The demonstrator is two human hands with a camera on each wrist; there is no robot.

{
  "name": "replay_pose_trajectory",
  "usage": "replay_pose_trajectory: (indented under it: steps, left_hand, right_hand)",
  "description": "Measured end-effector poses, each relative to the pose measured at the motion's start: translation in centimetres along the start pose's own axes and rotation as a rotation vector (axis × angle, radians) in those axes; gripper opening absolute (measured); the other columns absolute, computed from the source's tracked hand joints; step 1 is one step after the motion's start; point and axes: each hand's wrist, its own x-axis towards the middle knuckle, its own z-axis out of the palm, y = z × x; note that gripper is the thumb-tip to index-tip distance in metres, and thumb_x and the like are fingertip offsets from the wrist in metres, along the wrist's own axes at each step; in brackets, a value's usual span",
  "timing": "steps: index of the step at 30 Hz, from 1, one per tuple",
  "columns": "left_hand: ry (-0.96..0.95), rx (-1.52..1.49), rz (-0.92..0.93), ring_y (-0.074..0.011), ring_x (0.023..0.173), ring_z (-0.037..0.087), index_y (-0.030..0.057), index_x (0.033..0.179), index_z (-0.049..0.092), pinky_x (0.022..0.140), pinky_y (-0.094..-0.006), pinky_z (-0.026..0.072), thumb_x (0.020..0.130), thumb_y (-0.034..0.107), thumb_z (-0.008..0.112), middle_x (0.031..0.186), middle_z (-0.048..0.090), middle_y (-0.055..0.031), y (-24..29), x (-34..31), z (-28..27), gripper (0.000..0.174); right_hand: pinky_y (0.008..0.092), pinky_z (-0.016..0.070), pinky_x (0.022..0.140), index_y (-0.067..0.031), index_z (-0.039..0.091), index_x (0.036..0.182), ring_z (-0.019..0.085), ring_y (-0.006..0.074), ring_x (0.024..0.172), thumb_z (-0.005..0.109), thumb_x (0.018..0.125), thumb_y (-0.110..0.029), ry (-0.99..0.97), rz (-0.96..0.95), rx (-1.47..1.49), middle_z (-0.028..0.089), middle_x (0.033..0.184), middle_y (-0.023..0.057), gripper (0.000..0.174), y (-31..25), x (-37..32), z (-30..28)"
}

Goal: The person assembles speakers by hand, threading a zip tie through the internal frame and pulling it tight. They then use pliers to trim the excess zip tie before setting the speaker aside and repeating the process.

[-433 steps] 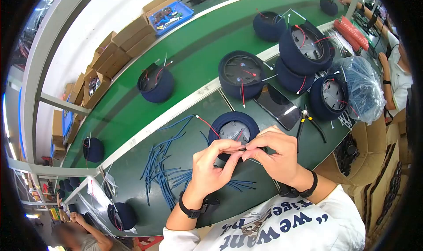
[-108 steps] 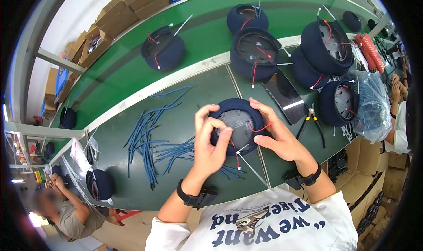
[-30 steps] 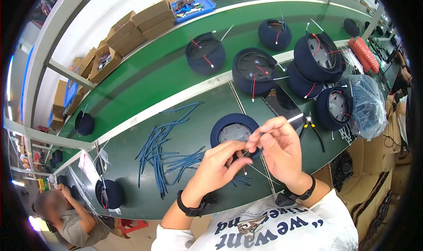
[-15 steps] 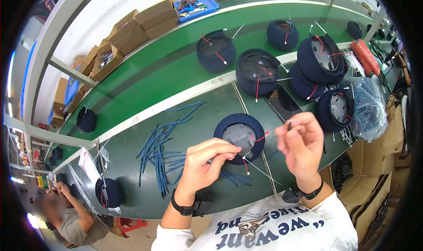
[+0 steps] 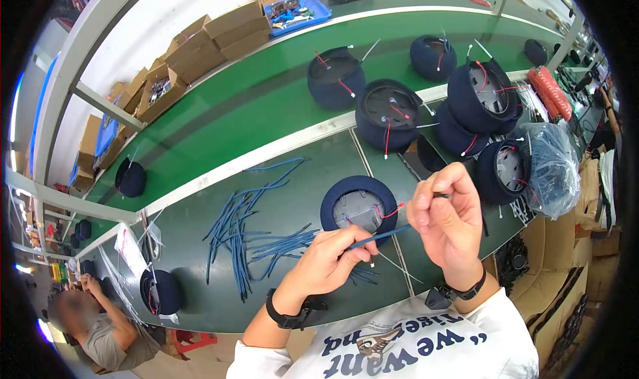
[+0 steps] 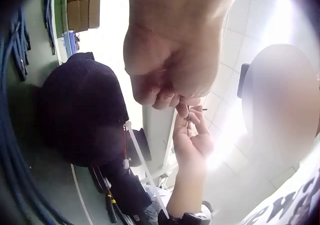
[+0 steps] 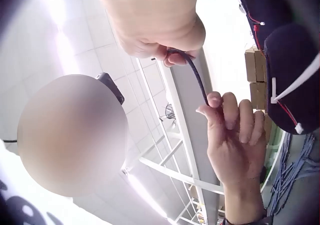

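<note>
We see the hands apart, one thin blue cord (image 5: 385, 234) btwn them: L hand (image 5: 329, 262) pinches one part, R hand (image 5: 449, 222) pinches the other nr a dk tip (image 5: 440, 194). In R wrist view we see it bend by the R hand. In head view it crosses the nr edge of a round navy pc (image 5: 359, 209) on the dk green bench (image 5: 180, 239); we can't tell if they touch. L of that we've a pile of cords (image 5: 229, 236); beyond, other navy pcs (image 5: 389, 113).
</note>
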Motion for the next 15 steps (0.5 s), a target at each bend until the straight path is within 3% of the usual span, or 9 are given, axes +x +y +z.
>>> replay_pose_trajectory:
  steps: [5,9,11,14,15]
  left_hand:
    - [-0.105,-0.002,-0.079,-0.0250,0.070,0.066,-0.0003,0.099,0.062,0.067,-0.0344,0.0515,0.108,0.020,0.052,0.086,0.068,-0.0108,-0.7,-0.7,-0.7,0.024]
    - [-0.062,0.076,-0.074,-0.0240,0.068,0.065,-0.0015,0.117,0.066,0.064,-0.0353,0.0512,0.105,0.012,0.056,0.080,0.066,-0.0111,0.2,-0.4,-0.9,0.021]
    - [-0.029,0.203,-0.114,-0.0247,0.065,0.066,-0.0007,0.133,0.065,0.062,-0.0369,0.0521,0.101,0.006,0.060,0.076,0.066,-0.0117,1.1,-0.2,-1.1,0.033]
    - [0.092,0.584,0.040,-0.0274,0.061,0.068,0.0040,0.154,0.054,0.058,-0.0401,0.0534,0.093,0.001,0.067,0.072,0.068,-0.0126,0.3,-0.1,-0.5,0.062]
    - [0.061,0.663,0.015,-0.0265,0.060,0.069,0.0041,0.157,0.049,0.056,-0.0389,0.0535,0.092,0.002,0.067,0.073,0.069,-0.0118,0.6,-0.1,-0.4,0.067]
  right_hand:
    - [0.0242,0.0484,0.064,-0.0022,0.059,0.117,0.061,0.0108,0.075,0.066,0.105,-0.007,0.057,0.090,-0.066,0.072,0.103,0.0143,0.014,1.0,-0.7,-0.3]
    - [0.0265,0.0546,0.071,-0.0007,0.062,0.116,0.066,0.0132,0.080,0.068,0.103,-0.003,0.036,0.121,-0.244,0.073,0.104,0.0136,0.015,0.5,-0.8,-0.8]
    - [0.0281,0.0576,0.076,0.0003,0.065,0.114,0.069,0.0146,0.085,0.069,0.101,0.000,0.009,0.102,-0.379,0.073,0.104,0.0133,0.014,0.4,-0.8,-0.3]
    - [0.0291,0.0586,0.085,0.0006,0.070,0.109,0.071,0.0150,0.093,0.071,0.096,0.005,-0.225,0.125,-0.803,0.073,0.103,0.0135,0.013,0.5,-0.6,-0.7]
    - [0.0334,0.0565,0.088,-0.0009,0.072,0.104,0.071,0.0193,0.095,0.074,0.092,0.004,-0.188,0.150,-0.835,0.073,0.103,0.0130,0.014,0.7,-0.5,0.1]
